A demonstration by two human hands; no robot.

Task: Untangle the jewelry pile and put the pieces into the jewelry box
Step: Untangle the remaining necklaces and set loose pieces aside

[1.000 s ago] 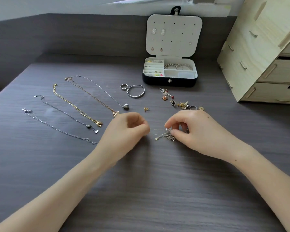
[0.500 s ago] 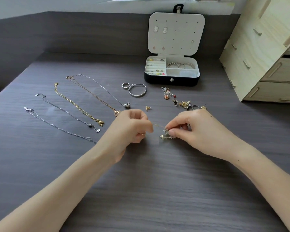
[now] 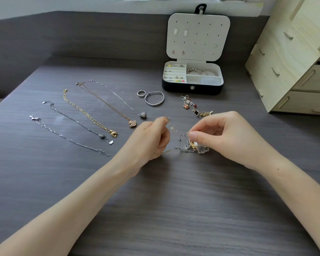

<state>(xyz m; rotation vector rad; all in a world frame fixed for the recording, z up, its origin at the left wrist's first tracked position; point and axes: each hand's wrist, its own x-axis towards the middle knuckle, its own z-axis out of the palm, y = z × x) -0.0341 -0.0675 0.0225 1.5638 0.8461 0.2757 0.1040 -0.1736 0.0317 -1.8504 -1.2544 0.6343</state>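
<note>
A small tangle of chains and charms [image 3: 191, 146] hangs just above the dark table between my hands. My right hand [image 3: 227, 137] pinches the top of the tangle with thumb and forefinger. My left hand [image 3: 150, 141] pinches a thin gold chain [image 3: 172, 128] that runs out of the tangle. The open jewelry box [image 3: 192, 88] stands at the back, with earrings on its white lid and rings and bracelets in its compartments. Several untangled necklaces [image 3: 92, 115] lie in straight rows on the left.
A silver ring [image 3: 141, 93] and a bangle [image 3: 154, 98] lie in front of the box. Loose earrings and charms [image 3: 194, 108] sit behind my right hand. A wooden drawer unit [image 3: 296, 56] stands at the right; a dark wall panel runs behind the table.
Both hands have risen slightly and drawn apart, lifting the tangle off the table. The thin gold chain is now pulled further out toward the left.
</note>
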